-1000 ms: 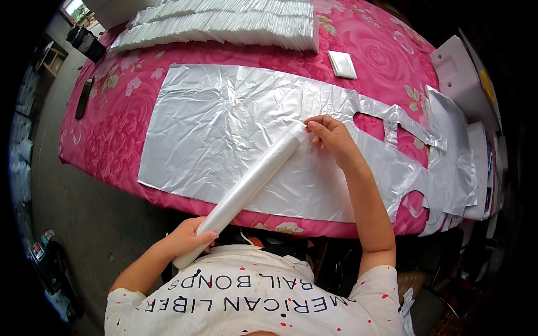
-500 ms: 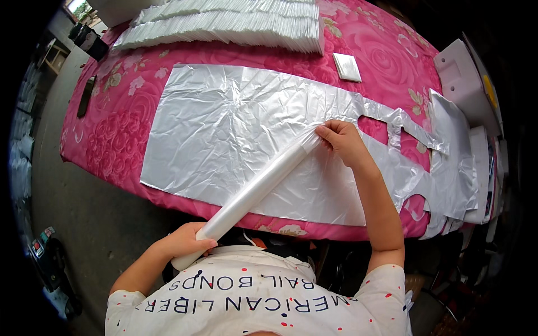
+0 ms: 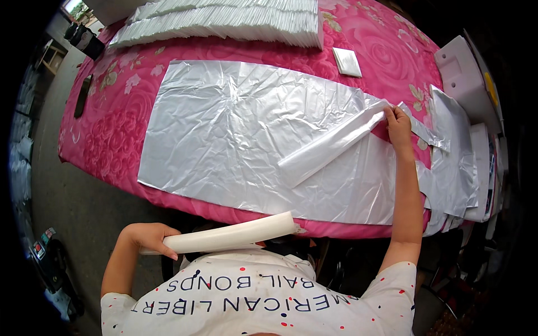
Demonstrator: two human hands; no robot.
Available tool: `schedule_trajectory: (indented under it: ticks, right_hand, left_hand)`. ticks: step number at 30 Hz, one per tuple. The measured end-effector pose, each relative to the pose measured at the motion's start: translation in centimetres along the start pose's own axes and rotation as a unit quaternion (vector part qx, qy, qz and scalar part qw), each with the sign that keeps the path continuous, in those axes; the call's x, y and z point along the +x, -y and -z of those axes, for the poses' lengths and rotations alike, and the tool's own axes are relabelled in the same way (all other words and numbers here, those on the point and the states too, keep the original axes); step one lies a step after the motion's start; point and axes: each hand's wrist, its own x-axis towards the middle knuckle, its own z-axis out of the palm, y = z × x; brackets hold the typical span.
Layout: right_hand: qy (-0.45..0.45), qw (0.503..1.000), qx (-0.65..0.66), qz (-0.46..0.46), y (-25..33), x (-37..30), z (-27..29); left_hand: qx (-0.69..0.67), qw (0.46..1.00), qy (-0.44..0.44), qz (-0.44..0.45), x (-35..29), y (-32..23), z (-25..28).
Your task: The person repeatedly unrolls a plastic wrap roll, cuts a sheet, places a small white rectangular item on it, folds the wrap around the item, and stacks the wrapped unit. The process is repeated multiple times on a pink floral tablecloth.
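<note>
My left hand [image 3: 150,236] is wrapped round one end of a smooth white tube [image 3: 235,233], held just in front of my shirt at the table's near edge. My right hand [image 3: 399,130] pinches the far end of a narrow folded plastic bag [image 3: 336,143], silvery white. The bag's other end lies slantwise on a large spread of crinkled silvery plastic bags [image 3: 207,134]. Tube and folded bag are apart. Bag handles poke out at the right, beyond my right hand.
A pink rose-patterned cloth [image 3: 115,131] covers the table. Rows of folded white packs [image 3: 224,25] stand at the back, with one small white packet [image 3: 347,62] apart. A phone [image 3: 83,96] and a dark bottle [image 3: 84,40] are left. White boxes [image 3: 465,78] edge the right.
The folded bag has come off the tube, drawn up and right by my right hand. My left hand has swung the tube lower and flatter, toward my body.
</note>
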Motion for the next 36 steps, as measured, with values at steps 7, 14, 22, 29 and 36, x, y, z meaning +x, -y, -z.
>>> schedule_trajectory:
  ticks: [7, 14, 22, 29, 36]
  right_hand:
    - [0.128, 0.989, 0.055, 0.047, 3.8, -0.6, -7.0]
    - [0.171, 0.982, -0.003, 0.079, 6.2, -0.5, -10.0]
    - [0.19, 0.981, 0.006, 0.029, 6.4, 0.2, -9.8]
    - [0.109, 0.979, -0.07, 0.159, 11.3, -7.7, -8.6]
    - [0.234, 0.927, -0.196, 0.215, 11.4, -17.6, -7.9]
  left_hand:
    - [0.382, 0.879, -0.222, -0.178, 4.9, -14.3, 2.2]
    - [0.527, 0.62, -0.321, -0.485, 11.3, -16.3, 0.8]
    - [0.575, 0.682, -0.213, -0.399, 14.0, -12.6, -2.9]
    - [0.579, 0.675, -0.248, -0.385, 14.4, -12.2, -4.7]
    - [0.586, 0.667, -0.276, -0.367, 14.9, -11.5, -6.1]
